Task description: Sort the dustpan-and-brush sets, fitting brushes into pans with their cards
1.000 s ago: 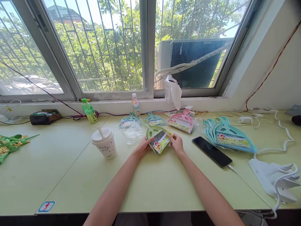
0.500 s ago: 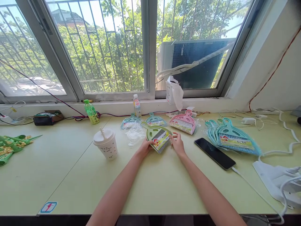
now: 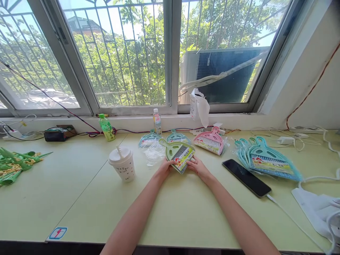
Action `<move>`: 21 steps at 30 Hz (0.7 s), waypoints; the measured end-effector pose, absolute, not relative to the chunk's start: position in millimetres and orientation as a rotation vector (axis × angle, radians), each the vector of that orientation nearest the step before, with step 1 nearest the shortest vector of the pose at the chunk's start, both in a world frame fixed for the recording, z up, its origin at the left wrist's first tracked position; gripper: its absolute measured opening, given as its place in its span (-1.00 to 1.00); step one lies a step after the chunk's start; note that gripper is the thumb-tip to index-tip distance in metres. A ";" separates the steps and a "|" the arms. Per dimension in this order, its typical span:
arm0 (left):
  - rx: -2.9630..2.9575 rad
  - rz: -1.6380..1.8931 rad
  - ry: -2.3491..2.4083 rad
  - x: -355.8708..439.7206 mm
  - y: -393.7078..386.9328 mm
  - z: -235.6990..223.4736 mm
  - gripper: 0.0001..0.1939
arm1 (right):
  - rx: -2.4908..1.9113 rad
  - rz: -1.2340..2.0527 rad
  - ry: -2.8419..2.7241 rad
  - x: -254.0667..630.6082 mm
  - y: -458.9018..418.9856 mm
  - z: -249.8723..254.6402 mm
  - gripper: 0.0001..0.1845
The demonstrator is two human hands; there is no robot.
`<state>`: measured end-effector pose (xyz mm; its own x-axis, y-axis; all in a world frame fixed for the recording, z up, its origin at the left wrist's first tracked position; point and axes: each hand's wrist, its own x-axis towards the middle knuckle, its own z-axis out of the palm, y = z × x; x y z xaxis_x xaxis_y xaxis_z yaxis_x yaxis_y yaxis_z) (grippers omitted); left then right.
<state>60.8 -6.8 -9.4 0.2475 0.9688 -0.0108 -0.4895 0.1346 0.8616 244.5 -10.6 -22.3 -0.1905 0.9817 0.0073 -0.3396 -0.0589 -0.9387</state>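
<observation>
A green mini dustpan and brush set [image 3: 178,151] with a printed label is held tilted above the table in front of me. My left hand [image 3: 166,168] grips its lower left edge, the thumb lying on the front. At the lower right edge, the fingers of my right hand [image 3: 198,168] close on the same set. Crumpled clear plastic [image 3: 154,153] lies just behind my left hand. Two teal sets [image 3: 177,136] and a pink set [image 3: 211,140] rest farther back, near the window wall.
On the right lie a stack of teal sets [image 3: 271,159], a phone [image 3: 246,177] on a charging cable and a white power strip [image 3: 313,209]. A lidded paper cup [image 3: 122,164] stands left of my arms. Bottles [image 3: 106,128] line the back; green plastic pieces [image 3: 18,164] lie far left.
My right hand has slid from the set's right corner down to its lower right edge. My left hand keeps its hold. The camera view has shifted slightly.
</observation>
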 end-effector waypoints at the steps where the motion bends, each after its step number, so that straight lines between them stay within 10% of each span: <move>1: 0.878 1.184 0.688 60.6 -7.7 -9.0 -0.34 | -0.874 1.505 -1.051 244.6 -11.4 -21.6 -0.37; 21: 1.322 1.482 1.456 46.3 3.2 -11.2 -0.54 | -0.922 1.416 -1.039 244.4 -13.9 -22.7 -0.55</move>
<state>46.3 3.2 -11.2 -0.2658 0.9423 0.2035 0.1866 -0.1568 0.9698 244.4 -13.9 -22.7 -0.0983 0.9950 0.0152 -0.3126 -0.0164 -0.9498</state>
